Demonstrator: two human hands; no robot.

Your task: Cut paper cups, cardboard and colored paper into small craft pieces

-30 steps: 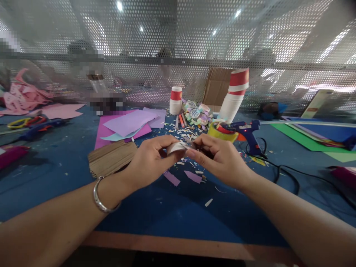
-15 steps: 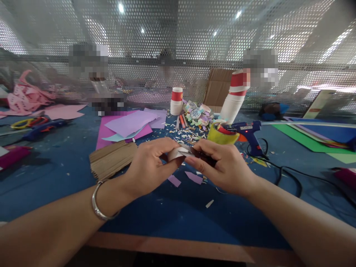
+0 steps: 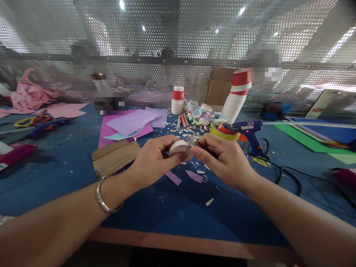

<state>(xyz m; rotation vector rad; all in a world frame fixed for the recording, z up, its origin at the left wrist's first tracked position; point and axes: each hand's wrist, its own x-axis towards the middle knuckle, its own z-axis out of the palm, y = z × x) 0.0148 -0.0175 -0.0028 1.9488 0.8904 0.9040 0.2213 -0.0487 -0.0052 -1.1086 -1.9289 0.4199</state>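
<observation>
My left hand [image 3: 154, 155] pinches a small white round piece [image 3: 178, 147], which looks like the cut-off base of a paper cup. Its curved rim faces me. Close beside it, my right hand [image 3: 226, 159] is closed around small scissors [image 3: 194, 143]; their dark handles are mostly hidden by the fingers, and only a bit of the metal blades shows at the piece's right edge. Beneath both hands lie purple paper scraps [image 3: 194, 176] and many tiny cuttings on the blue tabletop.
Corrugated cardboard [image 3: 115, 157] and purple sheets [image 3: 133, 124] lie left. Behind stand a short cup stack [image 3: 177, 100] and a tall leaning one [image 3: 236, 98]. At right are a yellow tape roll [image 3: 222, 132], a blue glue gun [image 3: 251, 137] with its cable, and coloured paper [image 3: 308, 139].
The white piece has turned in my left hand, so its round side now faces me. The scissor blades, seen across it before, have drawn back to its right edge.
</observation>
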